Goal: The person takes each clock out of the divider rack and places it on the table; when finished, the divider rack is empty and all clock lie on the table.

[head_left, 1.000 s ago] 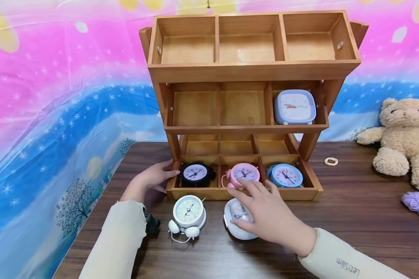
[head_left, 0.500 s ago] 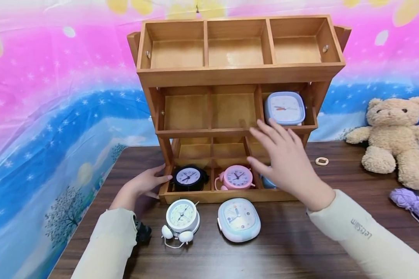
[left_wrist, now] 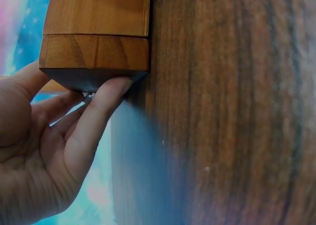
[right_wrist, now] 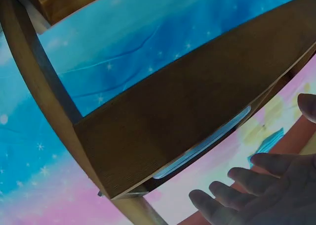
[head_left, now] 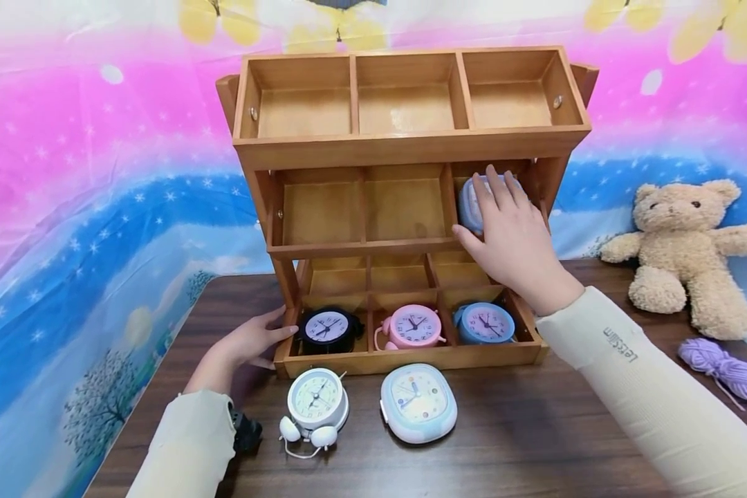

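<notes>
My left hand rests at the left end of the wooden shelf, its fingertips against the end panel near the table, as the left wrist view also shows. My right hand, fingers spread and extended, overlaps a light blue square alarm clock in the middle tier's right compartment. In the right wrist view the fingers reach past the tier's front board, and only a pale edge of the clock shows. Black, pink and blue round alarm clocks fill the bottom tier's compartments.
In front of the shelf lie a white twin-bell alarm clock and a pale blue rounded-square clock. A teddy bear and purple yarn are at the right. A patterned cloth hangs behind.
My right hand has risen from the pale clock on the table to the light blue square clock in the middle tier. My left hand has stayed at the shelf's end.
</notes>
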`<state>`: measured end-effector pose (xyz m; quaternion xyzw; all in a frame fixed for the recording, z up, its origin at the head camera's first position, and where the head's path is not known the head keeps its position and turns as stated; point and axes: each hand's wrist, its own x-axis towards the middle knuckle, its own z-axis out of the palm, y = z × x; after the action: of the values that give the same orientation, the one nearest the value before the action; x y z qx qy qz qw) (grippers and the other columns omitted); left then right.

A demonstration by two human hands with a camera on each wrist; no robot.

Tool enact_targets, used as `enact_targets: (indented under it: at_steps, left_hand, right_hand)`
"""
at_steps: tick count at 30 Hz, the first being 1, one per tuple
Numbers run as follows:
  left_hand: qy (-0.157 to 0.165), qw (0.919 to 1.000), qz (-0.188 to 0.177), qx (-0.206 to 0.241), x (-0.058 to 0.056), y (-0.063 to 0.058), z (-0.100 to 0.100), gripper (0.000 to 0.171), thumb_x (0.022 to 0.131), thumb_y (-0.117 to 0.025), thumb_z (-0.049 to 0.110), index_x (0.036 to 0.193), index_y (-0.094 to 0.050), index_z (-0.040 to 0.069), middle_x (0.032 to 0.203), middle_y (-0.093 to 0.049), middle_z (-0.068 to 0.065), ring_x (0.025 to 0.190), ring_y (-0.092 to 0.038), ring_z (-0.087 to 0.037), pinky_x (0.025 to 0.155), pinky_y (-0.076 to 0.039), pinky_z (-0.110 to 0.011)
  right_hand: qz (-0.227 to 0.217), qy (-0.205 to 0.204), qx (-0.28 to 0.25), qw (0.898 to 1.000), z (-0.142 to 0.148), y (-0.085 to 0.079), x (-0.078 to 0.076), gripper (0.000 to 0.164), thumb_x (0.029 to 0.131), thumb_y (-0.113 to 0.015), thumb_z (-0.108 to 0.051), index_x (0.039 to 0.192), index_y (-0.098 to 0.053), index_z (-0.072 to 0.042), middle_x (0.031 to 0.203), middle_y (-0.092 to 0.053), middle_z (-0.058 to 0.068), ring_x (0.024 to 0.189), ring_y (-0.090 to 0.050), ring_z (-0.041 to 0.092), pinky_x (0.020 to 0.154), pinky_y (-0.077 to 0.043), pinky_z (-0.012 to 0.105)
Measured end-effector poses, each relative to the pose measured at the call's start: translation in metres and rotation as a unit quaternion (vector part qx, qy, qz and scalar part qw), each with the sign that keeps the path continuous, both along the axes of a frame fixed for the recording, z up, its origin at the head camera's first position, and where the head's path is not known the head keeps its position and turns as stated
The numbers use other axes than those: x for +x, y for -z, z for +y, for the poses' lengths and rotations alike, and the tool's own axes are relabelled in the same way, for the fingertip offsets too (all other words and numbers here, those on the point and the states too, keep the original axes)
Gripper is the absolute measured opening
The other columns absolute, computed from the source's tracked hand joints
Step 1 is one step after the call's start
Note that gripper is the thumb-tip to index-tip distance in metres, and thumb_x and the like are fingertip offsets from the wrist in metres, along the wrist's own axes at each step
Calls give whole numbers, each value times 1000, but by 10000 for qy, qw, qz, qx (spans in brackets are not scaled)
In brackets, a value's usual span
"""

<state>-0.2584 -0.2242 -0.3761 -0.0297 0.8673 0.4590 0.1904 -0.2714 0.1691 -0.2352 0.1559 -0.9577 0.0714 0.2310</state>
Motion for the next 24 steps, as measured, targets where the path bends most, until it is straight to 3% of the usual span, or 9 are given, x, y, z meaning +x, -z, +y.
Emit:
enact_targets:
  at_steps: [8, 18, 24]
  left_hand:
    - [53, 10000, 68, 17, 5, 4, -1, 78, 104, -53, 32, 159, -6, 4, 155, -14, -37, 128, -46, -51, 79, -59, -46]
    - [7, 10000, 82, 52, 2, 2, -1, 76, 105, -52, 31, 160, -6, 5, 156, -15, -36, 129, -45, -51, 80, -59, -46]
    - [-31, 10000, 69, 6, 1, 2, -1, 76, 105, -51, 32, 160, -6, 6, 156, -14, -35, 130, -43, -52, 80, -59, -46]
  right_hand:
    - [-204, 635, -444, 9968, 4, -5, -12, 88, 93, -63, -50, 159, -21, -8, 154, -22, 31, 134, -28, 54, 101, -37, 70]
    - [-665, 799, -609, 9927, 11, -14, -17, 92, 89, -64, -51, 160, -21, -12, 149, -23, 35, 129, -30, 58, 94, -40, 72]
    - [-857, 899, -575, 9906, 11, -16, -20, 108, 83, -70, -58, 160, -14, -8, 143, -29, 37, 123, -38, 57, 93, -42, 70]
